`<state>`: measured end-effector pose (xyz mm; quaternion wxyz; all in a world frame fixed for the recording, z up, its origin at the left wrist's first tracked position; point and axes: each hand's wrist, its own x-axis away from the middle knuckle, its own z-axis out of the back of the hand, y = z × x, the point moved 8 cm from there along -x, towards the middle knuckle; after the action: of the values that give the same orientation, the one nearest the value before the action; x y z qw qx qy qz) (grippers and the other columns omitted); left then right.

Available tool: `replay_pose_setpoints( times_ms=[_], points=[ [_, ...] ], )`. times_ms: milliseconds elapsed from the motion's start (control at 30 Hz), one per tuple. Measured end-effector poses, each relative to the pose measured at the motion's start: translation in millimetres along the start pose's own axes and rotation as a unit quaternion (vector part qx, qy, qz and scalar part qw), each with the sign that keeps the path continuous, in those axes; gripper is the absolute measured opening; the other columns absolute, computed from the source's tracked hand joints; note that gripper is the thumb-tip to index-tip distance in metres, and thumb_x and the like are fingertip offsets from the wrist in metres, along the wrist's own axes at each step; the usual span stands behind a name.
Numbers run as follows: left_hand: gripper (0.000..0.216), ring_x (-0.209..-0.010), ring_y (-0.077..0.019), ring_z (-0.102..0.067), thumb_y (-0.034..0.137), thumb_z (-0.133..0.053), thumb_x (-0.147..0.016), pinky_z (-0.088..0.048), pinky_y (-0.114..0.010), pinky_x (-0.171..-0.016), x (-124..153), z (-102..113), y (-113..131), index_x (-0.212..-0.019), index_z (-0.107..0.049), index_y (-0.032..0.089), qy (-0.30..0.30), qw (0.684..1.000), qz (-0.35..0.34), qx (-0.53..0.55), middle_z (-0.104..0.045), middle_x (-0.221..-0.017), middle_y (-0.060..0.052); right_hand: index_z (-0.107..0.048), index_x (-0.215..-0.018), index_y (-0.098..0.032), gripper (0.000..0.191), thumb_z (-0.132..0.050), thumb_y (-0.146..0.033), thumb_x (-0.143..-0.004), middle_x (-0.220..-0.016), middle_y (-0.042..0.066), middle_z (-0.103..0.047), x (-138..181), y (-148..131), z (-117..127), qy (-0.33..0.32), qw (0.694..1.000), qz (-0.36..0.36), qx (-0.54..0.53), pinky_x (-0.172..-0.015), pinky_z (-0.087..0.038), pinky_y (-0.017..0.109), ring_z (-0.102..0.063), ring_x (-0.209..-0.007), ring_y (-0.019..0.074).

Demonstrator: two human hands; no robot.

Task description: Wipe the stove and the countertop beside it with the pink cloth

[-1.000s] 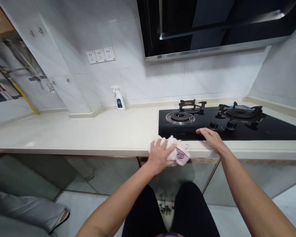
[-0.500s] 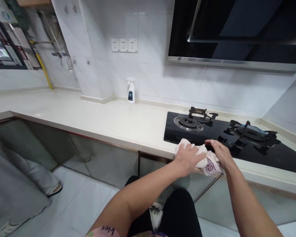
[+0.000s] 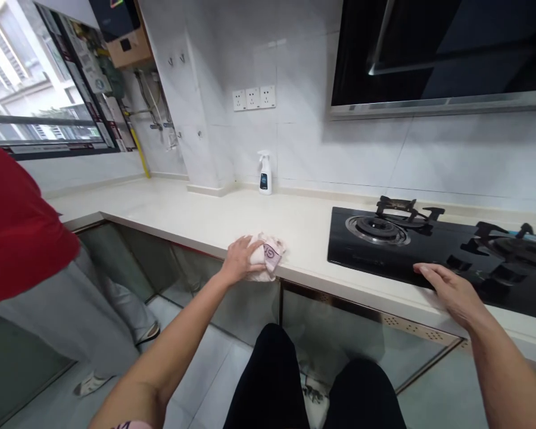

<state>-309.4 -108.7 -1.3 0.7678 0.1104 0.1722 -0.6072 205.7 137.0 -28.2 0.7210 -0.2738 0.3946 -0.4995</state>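
My left hand [image 3: 240, 261] is closed on a white and pale pink cloth [image 3: 271, 252] with purple lettering, pressed against the front edge of the counter. Part of the cloth hangs over that edge. Well to the right, my right hand [image 3: 453, 293] rests at the front of the black gas stove [image 3: 361, 259], fingers stretched out and nothing in them. Some of its fingers are hidden beneath the hand.
A white spray bottle [image 3: 265, 174] stands against the wall at the back of the cream countertop [image 3: 196, 208]. Burner grates [image 3: 408, 210] sit askew on the stove. Above hangs a dark range hood [image 3: 446, 59]. A person in a red top [image 3: 22, 226] stands at the left.
My left hand has slid the cloth leftward along the counter edge, away from the stove. My right hand has come off the cloth. The view has turned left, bringing the other person's red top in.
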Motion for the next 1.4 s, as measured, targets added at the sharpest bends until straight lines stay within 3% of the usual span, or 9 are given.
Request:
replay_pose_setpoints(
  times_ms=[133, 267, 367, 567, 700, 833, 1167, 1267, 1400],
  points=[
    [0.077, -0.153, -0.034, -0.036, 0.064, -0.069, -0.089, -0.028, -0.048, -0.125, -3, 8, -41, -0.156, -0.05, 0.03, -0.035, 0.996, 0.082, 0.002, -0.045, -0.164, -0.012, -0.077, -0.107, -0.028, 0.056, -0.053, -0.073, -0.082, -0.121, 0.009, -0.077, -5, 5, -2, 0.002, 1.0, 0.014, 0.028, -0.101, -0.053, 0.056, -0.067, -0.118, 0.0405],
    [0.065, -0.152, -0.0386, -0.035, 0.068, -0.055, -0.096, -0.03, -0.057, -0.122, -8, 11, -24, -0.153, -0.053, 0.037, -0.049, 0.992, 0.114, 0.004, -0.047, -0.163, -0.008, -0.077, -0.112, -0.029, 0.059, -0.051, -0.075, -0.085, -0.139, 0.012, -0.068, -3, -11, -36, -0.043, 0.983, 0.114, 0.139, -0.111, -0.045, 0.061, -0.06, -0.131, 0.0416],
    [0.067, -0.153, -0.0428, -0.032, 0.072, -0.05, -0.097, -0.027, -0.065, -0.12, -13, 7, 31, -0.155, -0.052, 0.039, -0.061, 0.996, 0.069, 0.021, -0.047, -0.163, -0.008, -0.068, -0.134, -0.026, 0.077, -0.048, -0.081, -0.084, -0.157, 0.012, -0.054, 4, -23, -70, -0.076, 0.956, 0.167, 0.229, -0.123, -0.027, 0.069, -0.042, -0.149, 0.042],
    [0.072, -0.151, -0.0463, -0.033, 0.08, -0.046, -0.094, -0.031, -0.073, -0.116, -15, 1, 191, -0.157, -0.048, 0.043, -0.038, 0.988, -0.115, 0.095, -0.046, -0.164, -0.008, -0.058, -0.15, -0.027, 0.088, -0.038, -0.084, -0.086, -0.165, 0.008, -0.043, 8, -22, -88, -0.108, 0.939, 0.156, 0.285, -0.127, -0.021, 0.066, -0.033, -0.156, 0.0377],
    [0.062, -0.149, -0.0419, -0.04, 0.072, -0.047, -0.099, -0.036, -0.068, -0.116, -16, 5, 224, -0.154, -0.051, 0.043, -0.004, 0.983, -0.13, 0.127, -0.05, -0.161, -0.006, -0.054, -0.154, -0.026, 0.093, -0.035, -0.085, -0.084, -0.167, 0.007, -0.041, 10, -18, -84, -0.114, 0.936, 0.155, 0.296, -0.128, -0.02, 0.066, -0.031, -0.157, 0.0371],
    [0.054, -0.151, -0.0362, -0.04, 0.066, -0.047, -0.102, -0.041, -0.06, -0.116, -26, 6, 172, -0.151, -0.054, 0.045, -0.014, 0.987, -0.086, 0.137, -0.051, -0.161, -0.004, -0.053, -0.155, -0.03, 0.088, -0.036, -0.083, -0.088, -0.167, 0.004, -0.041, 18, -18, -82, -0.109, 0.938, 0.17, 0.282, -0.128, -0.021, 0.066, -0.03, -0.157, 0.0371],
    [0.069, -0.157, -0.0404, -0.027, 0.071, -0.047, -0.098, -0.034, -0.062, -0.117, -74, -13, -56, -0.159, -0.044, 0.039, -0.084, 0.981, 0.176, 0.01, -0.024, -0.175, -0.01, -0.059, -0.148, -0.043, 0.068, -0.048, -0.074, -0.089, -0.155, 0.0, -0.055, 33, -16, -82, -0.049, 0.945, 0.236, 0.22, -0.126, -0.027, 0.071, -0.039, -0.151, 0.0422],
    [0.079, -0.151, -0.0446, -0.034, 0.073, -0.043, -0.095, -0.035, -0.061, -0.114, -98, -15, -84, -0.161, -0.041, 0.029, -0.069, 0.966, 0.249, -0.019, -0.037, -0.166, -0.02, -0.059, -0.148, -0.04, 0.068, -0.047, -0.073, -0.09, -0.157, 0.0, -0.053, 36, -23, -82, -0.034, 0.941, 0.239, 0.236, -0.126, -0.027, 0.07, -0.039, -0.152, 0.0406],
    [0.08, -0.136, -0.0462, -0.048, 0.074, -0.037, -0.094, -0.035, -0.063, -0.108, -142, -31, -78, -0.158, -0.044, 0.027, -0.088, 0.953, 0.29, -0.016, -0.053, -0.149, -0.022, -0.056, -0.151, -0.037, 0.069, -0.045, -0.073, -0.094, -0.162, 0.001, -0.046, 39, -36, -82, -0.031, 0.935, 0.237, 0.26, -0.126, -0.028, 0.067, -0.039, -0.153, 0.037]
  ],
)
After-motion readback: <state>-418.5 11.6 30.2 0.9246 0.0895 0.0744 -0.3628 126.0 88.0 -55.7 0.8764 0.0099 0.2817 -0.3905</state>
